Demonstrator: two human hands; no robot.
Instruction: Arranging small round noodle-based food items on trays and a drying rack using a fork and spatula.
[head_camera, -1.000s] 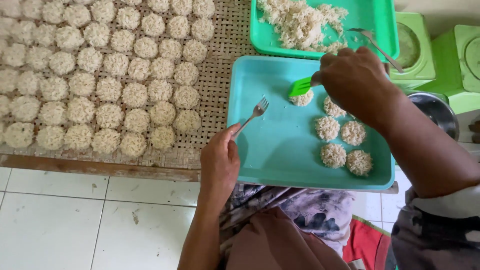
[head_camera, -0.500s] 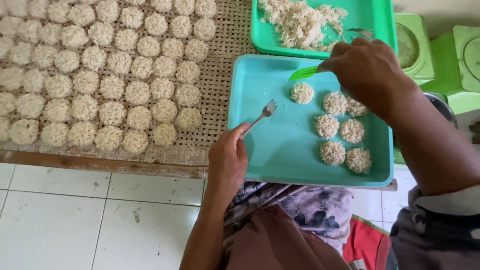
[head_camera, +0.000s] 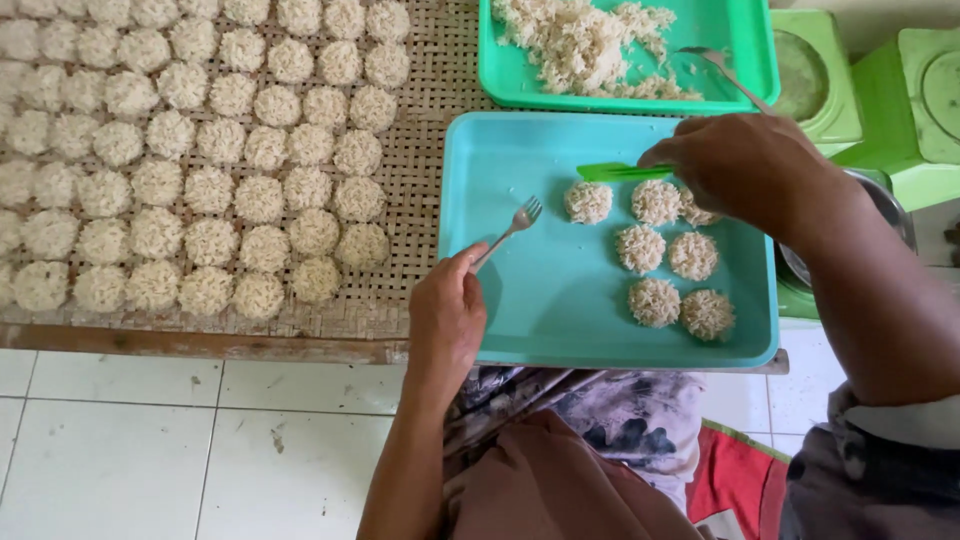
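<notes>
Seven small noodle patties (head_camera: 660, 245) sit on the turquoise tray (head_camera: 530, 300), with far more already laid out on the woven mat (head_camera: 420, 160).

Left hand (head_camera: 445, 320) is closed around a metal fork (head_camera: 510, 228), tines raised over the bare part of the turquoise tray, just beside the nearest patty. Right hand (head_camera: 745, 170) pinches a flat green plastic tool (head_camera: 620, 171) above the top row of patties, fingers narrow around it. Rows of finished rounds fill most of the mat to the left, though its strip nearest the tray is uncovered. Behind, a green tray (head_camera: 500, 60) holds a loose heap of unshaped noodles (head_camera: 585, 45) with a second fork (head_camera: 725, 70) resting in it. Judging by that heap, a good share of shaping is left, while most of the mat looks done.
</notes>
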